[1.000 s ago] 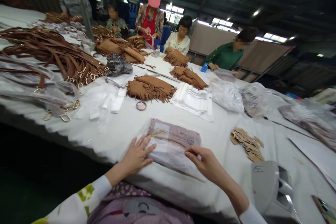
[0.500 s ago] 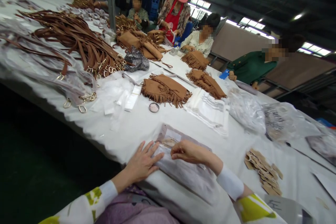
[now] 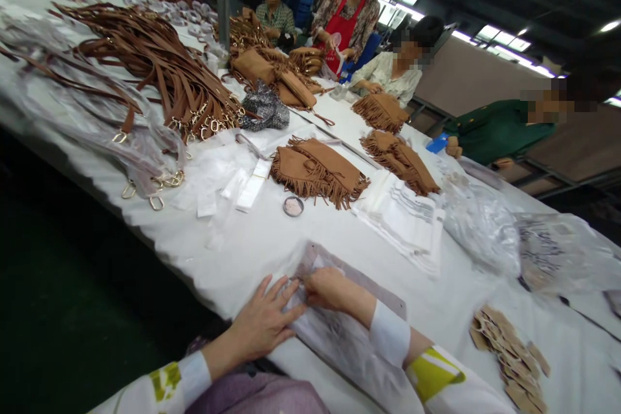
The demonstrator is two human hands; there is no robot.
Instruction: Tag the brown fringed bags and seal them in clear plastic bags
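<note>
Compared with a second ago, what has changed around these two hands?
The right hand has moved left across the plastic-covered package to beside the left hand; what it grips, if anything, is hidden. The left hand stays spread at the package's left side. The small round dish and tan tags look unmoved.

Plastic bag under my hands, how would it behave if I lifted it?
The plastic bag would probably sag, since its film lies creased; it may slip, given its slight sheen; and it's likely light, looking thin and flat.
</note>
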